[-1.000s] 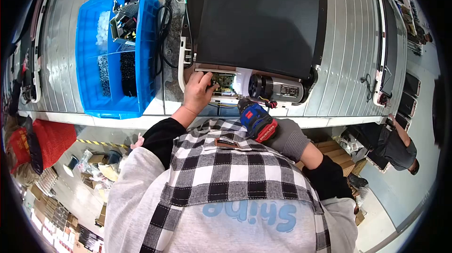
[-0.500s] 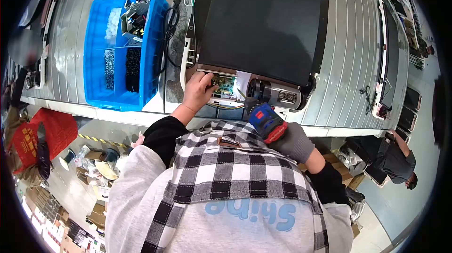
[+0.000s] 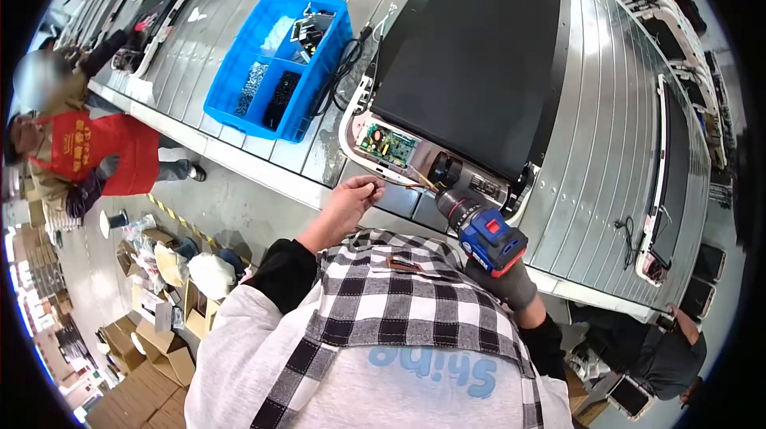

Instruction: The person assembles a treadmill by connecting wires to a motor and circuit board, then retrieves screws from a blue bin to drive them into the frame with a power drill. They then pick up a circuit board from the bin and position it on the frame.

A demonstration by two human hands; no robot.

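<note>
Drill [image 3: 485,236], blue with red trim, sits in the gloved right hand [image 3: 511,284], fist closed round its grip, nose just short of the motor [image 3: 451,175]. It looks heavy, rigid and top-weighted; best held by the handle. Left hand [image 3: 349,199] is bare, fingertips pinched together, can't tell on what, near the fragile-looking circuit board [image 3: 388,144]. Loose wires [image 3: 411,181] lie between the hands. Blue bin [image 3: 254,120] and cables [image 3: 343,70] sit beyond the left hand on the surface [image 3: 606,134].
</note>
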